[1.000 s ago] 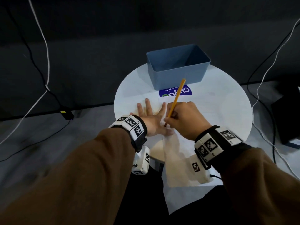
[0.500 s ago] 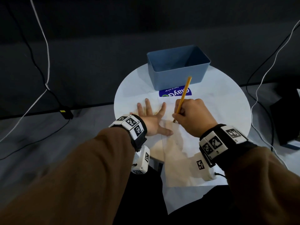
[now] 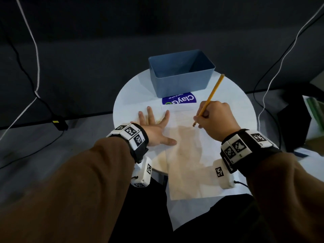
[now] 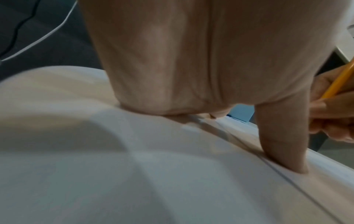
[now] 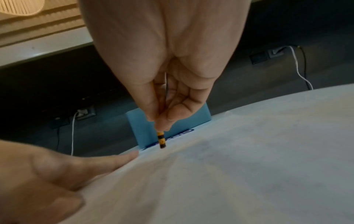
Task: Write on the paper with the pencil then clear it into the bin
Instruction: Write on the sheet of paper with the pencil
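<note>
A person's right hand [image 3: 217,120] grips a yellow wooden pencil [image 3: 213,92], its lower end on or just above a white sheet of paper [image 3: 185,155] on the round white worktop [image 3: 236,102]; contact is unclear. The left hand [image 3: 154,127], at 9 o'clock from it, lies flat with fingers [image 3: 149,113] spread, pressing the sheet. At 12 o'clock stands an open blue plastic bin [image 3: 182,83].

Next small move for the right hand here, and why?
Probably keep the stroke going across the paper. The right hand pinches the pencil with its tip down at the sheet, the left hand lies flat pinning the paper's edge, and the bin behind holds nothing visible, so writing seems unfinished and clearing would be early.
</note>
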{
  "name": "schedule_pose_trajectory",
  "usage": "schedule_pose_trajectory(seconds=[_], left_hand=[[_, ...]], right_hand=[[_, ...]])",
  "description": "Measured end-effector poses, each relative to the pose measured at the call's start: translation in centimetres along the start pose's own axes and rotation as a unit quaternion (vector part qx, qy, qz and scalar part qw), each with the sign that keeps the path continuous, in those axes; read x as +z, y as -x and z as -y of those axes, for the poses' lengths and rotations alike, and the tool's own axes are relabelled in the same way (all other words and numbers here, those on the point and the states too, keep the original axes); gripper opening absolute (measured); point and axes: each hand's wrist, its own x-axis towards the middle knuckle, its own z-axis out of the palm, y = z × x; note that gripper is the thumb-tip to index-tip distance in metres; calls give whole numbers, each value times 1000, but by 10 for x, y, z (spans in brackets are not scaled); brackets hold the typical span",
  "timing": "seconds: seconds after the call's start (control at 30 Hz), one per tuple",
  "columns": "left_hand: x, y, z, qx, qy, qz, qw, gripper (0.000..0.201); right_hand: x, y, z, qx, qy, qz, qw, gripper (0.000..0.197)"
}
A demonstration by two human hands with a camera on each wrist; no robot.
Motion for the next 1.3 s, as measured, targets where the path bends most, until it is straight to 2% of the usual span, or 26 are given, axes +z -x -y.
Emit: schedule_pose_trajectory(seconds=[0.17, 0.4, 0.5, 0.63, 0.83, 1.03, 1.2, 1.3], left_hand=[[1, 2, -1, -2, -4, -8, 1000, 114], [1, 2, 1, 3, 0, -5, 1000, 114], [1, 1, 1, 3, -7, -6, 1000, 115], [1, 3, 0, -1, -8, -10, 1000, 114], [1, 1, 2, 3, -4, -12, 1000, 114], [3, 0, 0, -1, -14, -21, 1000, 114], [4, 1, 2, 1, -7, -22, 1000, 115], [4, 1, 1, 1, -11, -23, 1000, 115]], right_hand=[[22, 2, 16, -25, -11, 23, 999, 16], [-6, 4, -15, 33, 10, -21, 999, 20], [-1, 4, -7, 10, -14, -25, 1000, 19], [14, 2, 3, -10, -11, 13, 1000, 16], [-9, 5, -16, 36, 12, -29, 999, 19], [9, 5, 5, 4, 21, 14, 1000, 14], [-13, 6, -17, 61, 26, -21, 998, 14], [-15, 7, -20, 49, 19, -33, 998, 15]])
